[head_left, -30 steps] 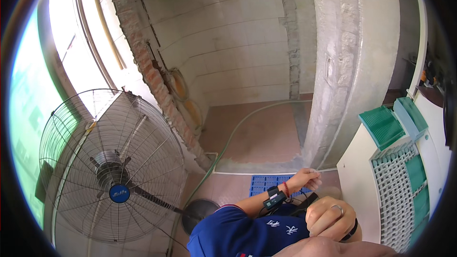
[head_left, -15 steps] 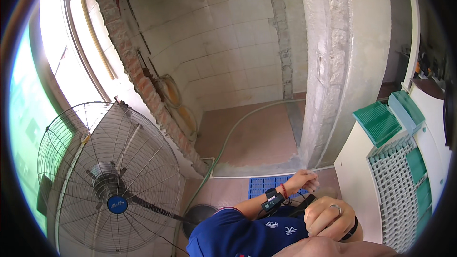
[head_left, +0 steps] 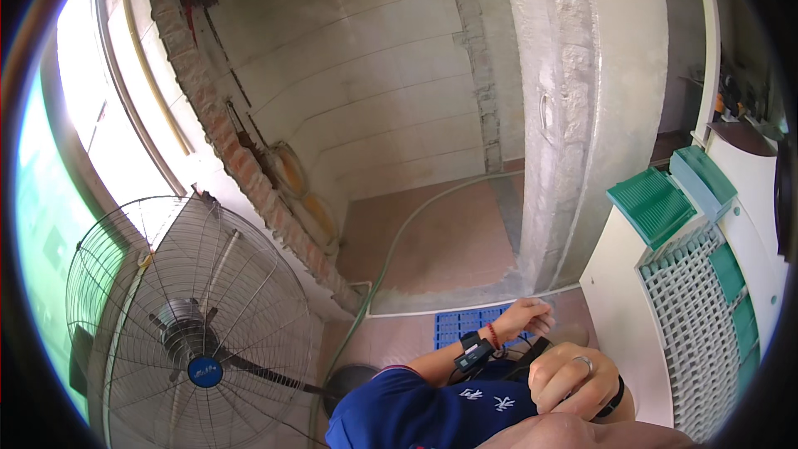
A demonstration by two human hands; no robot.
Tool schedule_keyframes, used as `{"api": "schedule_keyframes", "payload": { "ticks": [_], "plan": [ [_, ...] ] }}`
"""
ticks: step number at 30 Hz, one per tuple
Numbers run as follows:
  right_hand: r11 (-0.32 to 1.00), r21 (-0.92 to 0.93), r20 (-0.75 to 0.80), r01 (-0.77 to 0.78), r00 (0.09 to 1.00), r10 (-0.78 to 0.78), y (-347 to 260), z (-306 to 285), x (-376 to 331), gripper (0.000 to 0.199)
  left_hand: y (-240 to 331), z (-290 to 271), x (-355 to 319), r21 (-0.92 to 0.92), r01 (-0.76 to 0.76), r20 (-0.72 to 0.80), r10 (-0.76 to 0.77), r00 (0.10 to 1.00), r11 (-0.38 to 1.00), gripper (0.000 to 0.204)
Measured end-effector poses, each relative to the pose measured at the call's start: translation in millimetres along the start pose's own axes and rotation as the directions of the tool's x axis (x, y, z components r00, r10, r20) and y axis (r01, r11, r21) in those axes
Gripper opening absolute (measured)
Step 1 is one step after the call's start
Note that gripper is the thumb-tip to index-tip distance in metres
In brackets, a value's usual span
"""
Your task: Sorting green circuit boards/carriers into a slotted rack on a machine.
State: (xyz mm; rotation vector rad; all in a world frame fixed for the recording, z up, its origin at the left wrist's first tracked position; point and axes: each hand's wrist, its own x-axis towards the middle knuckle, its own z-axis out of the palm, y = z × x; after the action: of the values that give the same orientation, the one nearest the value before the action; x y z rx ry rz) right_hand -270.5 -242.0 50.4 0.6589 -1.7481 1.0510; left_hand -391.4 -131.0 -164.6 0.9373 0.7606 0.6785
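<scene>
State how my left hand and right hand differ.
The left hand has red beads and a black device by its wrist; the right hand has a black band. The right hand wears a ring; none shows on the left hand. The left hand looks smaller than the right hand. Both are ungloved.

In front of you, a rough brick edge (head_left: 221, 126) borders a pale wall (head_left: 382, 100) and reddish floor (head_left: 432, 241), while light glares through a window (head_left: 83, 75) on your left.

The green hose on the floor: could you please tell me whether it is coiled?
Laid out, not coiled: the hose runs in one long curve across the floor.
</scene>
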Motion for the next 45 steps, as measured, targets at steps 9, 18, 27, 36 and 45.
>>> {"api": "schedule_keyframes", "payload": {
  "ticks": [9,18,27,36,45],
  "plan": [
    [0.998,-0.012,-0.02,0.059,0.998,-0.06,-3.0,-3.7,-2.5,0.007,-0.4,-1.4,0.9,0.022,0.03,0.006,-0.03,1.0,0.999,0.025],
    [0.963,-0.212,-0.328,-0.169,0.94,0.092,-37.2,-9.5,-37.7,0.016,54.5,-14.8,36.9,0.413,-0.243,-0.033,0.281,0.959,0.878,0.027],
    [0.473,-0.214,-0.966,-0.855,0.115,-0.231,-57.2,-109.8,-145.4,0.016,175.9,26.9,146.1,0.776,-0.544,0.124,0.769,0.628,0.319,0.031],
    [-0.01,-0.072,-0.956,-0.997,0.072,-0.286,-37.0,-173.7,-169.5,0.027,180.6,57.0,187.6,0.978,-0.206,0.157,0.564,0.811,0.025,0.034],
    [0.01,0.066,-0.942,-0.998,-0.066,-0.33,-37.9,-184.1,-145.0,0.036,174.9,88.3,166.0,0.977,-0.207,0.192,0.633,0.75,-0.051,0.032]
  ]
}}
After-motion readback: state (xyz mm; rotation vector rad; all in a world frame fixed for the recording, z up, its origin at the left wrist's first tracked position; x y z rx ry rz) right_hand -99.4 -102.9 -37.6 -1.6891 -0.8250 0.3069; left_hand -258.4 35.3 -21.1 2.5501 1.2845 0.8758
